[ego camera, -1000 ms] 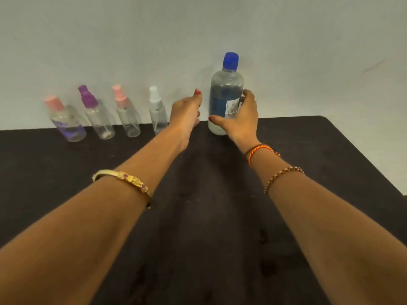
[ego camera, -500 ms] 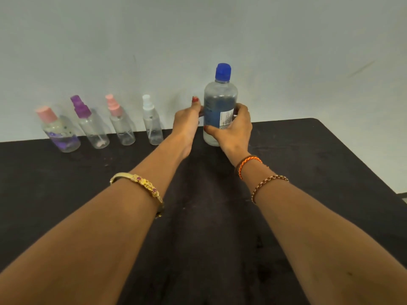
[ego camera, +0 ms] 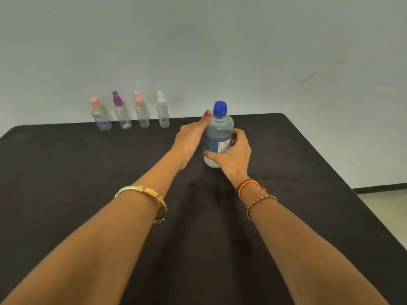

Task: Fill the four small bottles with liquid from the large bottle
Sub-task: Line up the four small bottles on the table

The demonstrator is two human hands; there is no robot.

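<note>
Pale grey wall backs a black bench (ego camera: 66,172). At frame centre the right hand (ego camera: 233,154) curls round the large clear plastic bottle with a blue cap (ego camera: 218,137), upright on the bench; the left hand (ego camera: 190,137) lies against its other side, fingers straight. Four small clear spray bottles (ego camera: 131,112) line the upper left, capped. Nothing looks poured yet; one shows purple, label or liquid I cannot tell.

Black table (ego camera: 308,194), pale grey wall (ego camera: 242,51) behind, light floor (ego camera: 387,208) at right
</note>
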